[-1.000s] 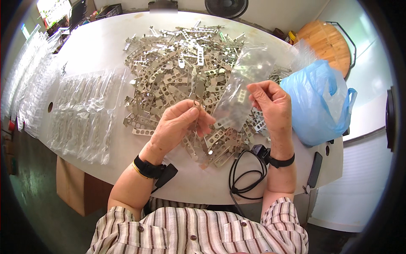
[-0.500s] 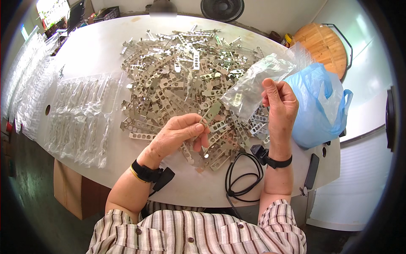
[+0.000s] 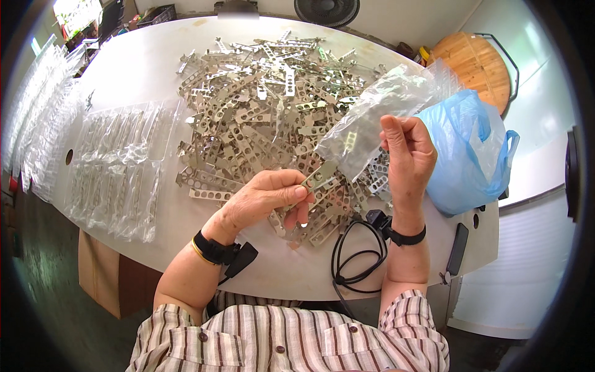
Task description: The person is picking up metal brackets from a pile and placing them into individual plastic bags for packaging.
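Between thumb and fingers, my left hand [image 3: 273, 192] pinches a flat metal strip with round holes [image 3: 320, 176], its wider end tilted up and to the right. My right hand [image 3: 408, 149] is closed on a clear plastic bag [image 3: 372, 118], whose loose end hangs to the left close to the strip's tip. Strip and bag look apart or barely touching; I cannot tell which. Under both hands spreads a heap of similar perforated metal strips [image 3: 248, 118]. Each wrist wears a black strap with a small device.
On the left lie filled clear sleeves [image 3: 118, 173], with more clear plastic packs [image 3: 37, 111] beyond. A blue plastic bag [image 3: 462, 155] stands at the right. Near the front edge are a coiled black cable [image 3: 359, 260] and a black oblong object [image 3: 457, 249]. A fan [image 3: 326, 9] is at the back.
The strip in my left hand has moved right and turned toward the bag. My right hand has shifted slightly left, and the bag now lies more spread out.
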{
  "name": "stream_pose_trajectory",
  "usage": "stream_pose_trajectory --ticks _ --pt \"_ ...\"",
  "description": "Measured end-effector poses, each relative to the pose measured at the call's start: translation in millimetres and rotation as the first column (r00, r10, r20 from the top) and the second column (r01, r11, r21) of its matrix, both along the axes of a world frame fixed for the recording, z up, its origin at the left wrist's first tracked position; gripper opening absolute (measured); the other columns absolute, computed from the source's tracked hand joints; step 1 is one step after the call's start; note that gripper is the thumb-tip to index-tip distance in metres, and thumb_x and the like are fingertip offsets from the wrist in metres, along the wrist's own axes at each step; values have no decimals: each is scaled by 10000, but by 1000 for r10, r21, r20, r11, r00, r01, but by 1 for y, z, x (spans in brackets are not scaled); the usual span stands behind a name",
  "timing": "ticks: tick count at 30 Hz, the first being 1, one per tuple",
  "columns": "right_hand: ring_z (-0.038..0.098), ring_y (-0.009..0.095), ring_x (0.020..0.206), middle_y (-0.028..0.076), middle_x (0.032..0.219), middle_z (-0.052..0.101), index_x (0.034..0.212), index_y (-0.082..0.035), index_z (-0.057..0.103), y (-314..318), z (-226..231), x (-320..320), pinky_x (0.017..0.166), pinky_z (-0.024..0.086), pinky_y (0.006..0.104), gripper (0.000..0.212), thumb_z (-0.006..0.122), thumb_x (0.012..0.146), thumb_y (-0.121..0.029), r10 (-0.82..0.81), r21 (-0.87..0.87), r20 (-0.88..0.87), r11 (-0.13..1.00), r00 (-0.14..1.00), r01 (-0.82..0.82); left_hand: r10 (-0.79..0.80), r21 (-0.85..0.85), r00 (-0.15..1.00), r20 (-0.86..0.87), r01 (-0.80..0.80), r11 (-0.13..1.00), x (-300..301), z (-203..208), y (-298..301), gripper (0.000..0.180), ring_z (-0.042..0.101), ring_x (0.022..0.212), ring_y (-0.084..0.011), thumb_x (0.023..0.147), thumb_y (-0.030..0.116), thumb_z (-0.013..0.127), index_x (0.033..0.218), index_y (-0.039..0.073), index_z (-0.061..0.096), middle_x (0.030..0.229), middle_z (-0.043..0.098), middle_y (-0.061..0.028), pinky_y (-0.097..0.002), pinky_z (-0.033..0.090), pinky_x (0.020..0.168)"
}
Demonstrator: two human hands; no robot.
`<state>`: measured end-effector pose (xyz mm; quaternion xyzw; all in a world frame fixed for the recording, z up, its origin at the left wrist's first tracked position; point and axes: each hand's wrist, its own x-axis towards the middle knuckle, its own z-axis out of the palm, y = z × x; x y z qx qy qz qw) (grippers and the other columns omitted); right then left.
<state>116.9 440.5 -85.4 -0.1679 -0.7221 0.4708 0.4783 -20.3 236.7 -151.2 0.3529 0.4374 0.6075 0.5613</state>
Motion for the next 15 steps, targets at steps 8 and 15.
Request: stream_pose_trajectory --ticks 8,15 --pt "411 -7 645 -84 713 527 859 -37 628 -4 -9 -2 558 328 169 176 743 956 -129 59 59 21 996 998 -61 15 7 1000 17 -15 1000 1 -3 0 301 626 678 -94 1056 310 573 1060 19 649 818 710 -55 -237 499 647" --pt "548 24 695 -39 772 626 881 -52 653 -4 -13 -2 629 453 188 155 739 958 -154 79 73 107 994 991 -87 42 83 994 102 -51 995 2 -7 2 360 675 690 -150 1058 233 560 1354 36 508 809 692 -109 -255 524 591"
